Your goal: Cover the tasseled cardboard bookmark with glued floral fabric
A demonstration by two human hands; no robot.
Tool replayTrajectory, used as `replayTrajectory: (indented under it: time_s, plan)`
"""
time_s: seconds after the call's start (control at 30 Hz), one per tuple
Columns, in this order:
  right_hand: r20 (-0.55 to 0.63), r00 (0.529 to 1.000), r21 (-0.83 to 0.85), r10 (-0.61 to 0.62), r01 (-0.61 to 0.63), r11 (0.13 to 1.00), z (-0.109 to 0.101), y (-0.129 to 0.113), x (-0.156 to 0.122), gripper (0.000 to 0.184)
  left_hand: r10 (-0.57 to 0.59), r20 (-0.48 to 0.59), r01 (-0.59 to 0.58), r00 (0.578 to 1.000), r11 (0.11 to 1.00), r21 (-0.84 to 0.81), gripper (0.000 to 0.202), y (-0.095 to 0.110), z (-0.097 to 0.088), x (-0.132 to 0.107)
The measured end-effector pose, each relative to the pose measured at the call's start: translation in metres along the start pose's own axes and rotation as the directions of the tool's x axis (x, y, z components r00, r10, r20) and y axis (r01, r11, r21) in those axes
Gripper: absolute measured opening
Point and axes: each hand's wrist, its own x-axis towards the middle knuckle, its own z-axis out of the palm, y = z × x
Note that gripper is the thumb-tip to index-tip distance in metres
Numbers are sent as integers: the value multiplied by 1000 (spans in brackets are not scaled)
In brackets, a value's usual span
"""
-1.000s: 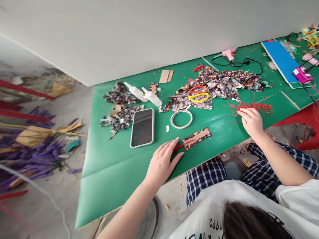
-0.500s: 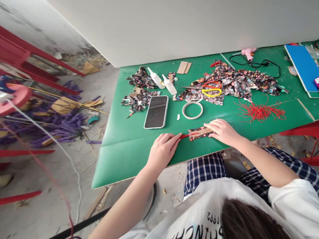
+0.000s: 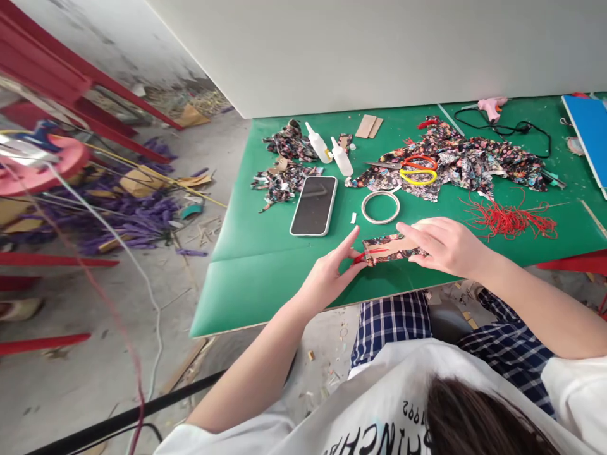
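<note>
A small cardboard strip wrapped in dark floral fabric (image 3: 386, 246) lies near the front edge of the green table (image 3: 265, 265). My left hand (image 3: 332, 275) pinches a red cord (image 3: 361, 256) at the strip's left end. On the strip's right half rests my right hand (image 3: 443, 243), fingers curled over it and holding it. A pile of loose red cords (image 3: 509, 221) lies just right of that hand.
Behind the strip are a tape ring (image 3: 380, 207), a phone face up (image 3: 314, 205), two white glue bottles (image 3: 332, 151), fabric scraps (image 3: 284, 180), scissors (image 3: 408, 170) on floral cloth (image 3: 474, 161), and a pink glue gun (image 3: 490, 106). Purple stalks (image 3: 133, 218) litter the floor at left.
My right hand left the red cord pile and came down onto the fabric-covered strip. My left hand went from lying flat to pinching the red cord. The view shifted left.
</note>
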Motion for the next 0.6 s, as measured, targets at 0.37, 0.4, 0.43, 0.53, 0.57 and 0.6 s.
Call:
replayTrajectory:
  time_s: [0.37, 0.4, 0.43, 0.53, 0.57, 0.6]
  plan:
    - [261, 944, 392, 202, -295, 871, 63, -35, 39, 59, -79, -20, 82, 997, 952, 295, 52, -35, -73, -51]
    - [290, 932, 410, 217, -326, 852, 74, -40, 44, 60, -93, -18, 94, 995, 939, 331, 53, -43, -79, -56]
    - [325, 918, 413, 227, -354, 839, 84, -45, 48, 62, -107, -19, 106, 994, 924, 368, 54, -52, -85, -60]
    - [388, 890, 394, 238, -394, 831, 106, -54, 55, 63, -140, -70, 156, 988, 867, 473, 52, -72, -92, -66]
    - [395, 888, 388, 236, -394, 833, 111, -55, 56, 62, -136, -81, 159, 987, 848, 506, 52, -76, -93, -66]
    - [397, 888, 383, 232, -390, 838, 114, -56, 57, 60, -127, -84, 152, 988, 830, 536, 52, -80, -92, -66]
